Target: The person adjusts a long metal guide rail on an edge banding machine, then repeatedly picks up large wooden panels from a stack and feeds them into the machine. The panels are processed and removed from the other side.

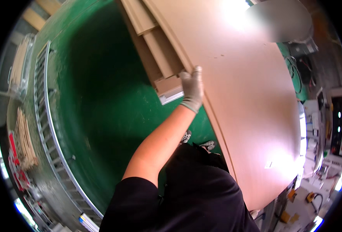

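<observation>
A large light-wood panel (248, 104) spans the right half of the view, its long edge running past my body. My left hand (193, 89), in a pale work glove, is closed on that edge, arm stretched out ahead. Below the panel, just left of this hand, lie more wood boards (161, 50) with a pale, light-coloured end piece (171, 96). What looks like a sliver of my right hand (255, 213) shows at the panel's near corner; most of it is hidden, so its grip cannot be made out.
A metal roller conveyor (47, 104) curves along the left side of the green floor (97, 104). Beyond it stand stacks of wooden strips (26, 139). A blurred grey round shape (285, 19) covers the panel's far right. Cables (294, 73) and machinery lie farther right.
</observation>
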The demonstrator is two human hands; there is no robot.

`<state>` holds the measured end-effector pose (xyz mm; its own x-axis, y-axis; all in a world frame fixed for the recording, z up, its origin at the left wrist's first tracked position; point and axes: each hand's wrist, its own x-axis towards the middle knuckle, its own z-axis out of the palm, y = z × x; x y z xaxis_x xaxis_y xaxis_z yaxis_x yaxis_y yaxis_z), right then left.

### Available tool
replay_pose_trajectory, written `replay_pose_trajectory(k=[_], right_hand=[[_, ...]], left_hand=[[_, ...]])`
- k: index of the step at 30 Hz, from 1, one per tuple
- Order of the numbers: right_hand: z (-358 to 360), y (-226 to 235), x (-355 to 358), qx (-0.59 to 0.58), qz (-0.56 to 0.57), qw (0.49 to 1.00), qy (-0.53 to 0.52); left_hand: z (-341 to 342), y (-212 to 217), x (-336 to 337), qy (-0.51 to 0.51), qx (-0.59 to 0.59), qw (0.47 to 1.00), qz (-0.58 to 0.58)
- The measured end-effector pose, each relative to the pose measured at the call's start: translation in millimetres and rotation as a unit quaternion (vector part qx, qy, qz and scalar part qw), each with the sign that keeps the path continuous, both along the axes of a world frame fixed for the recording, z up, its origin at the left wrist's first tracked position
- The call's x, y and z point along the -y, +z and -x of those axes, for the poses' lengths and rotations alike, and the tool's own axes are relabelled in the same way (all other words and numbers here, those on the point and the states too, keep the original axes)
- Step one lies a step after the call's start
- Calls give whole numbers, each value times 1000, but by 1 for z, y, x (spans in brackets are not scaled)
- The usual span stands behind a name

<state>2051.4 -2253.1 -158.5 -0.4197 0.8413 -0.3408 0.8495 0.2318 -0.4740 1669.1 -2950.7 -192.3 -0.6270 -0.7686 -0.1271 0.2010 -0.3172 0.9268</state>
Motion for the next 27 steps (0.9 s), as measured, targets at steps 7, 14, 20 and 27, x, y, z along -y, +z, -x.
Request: replay_pose_trajectory(k=[7, 14, 20, 27], right_hand=[[47, 5, -3, 73, -21, 993, 89], [90, 2, -5, 97, -17, 984, 145], [110, -8, 13, 90, -66, 982, 153], [101, -11, 14, 60, -136, 974, 173]], left_hand=[[-10, 19, -1, -39, 19, 998, -34], [-15, 16, 2, -41, 10, 997, -64], [-16, 17, 4, -39, 13, 997, -72], [-13, 18, 3, -35, 6, 998, -57]])
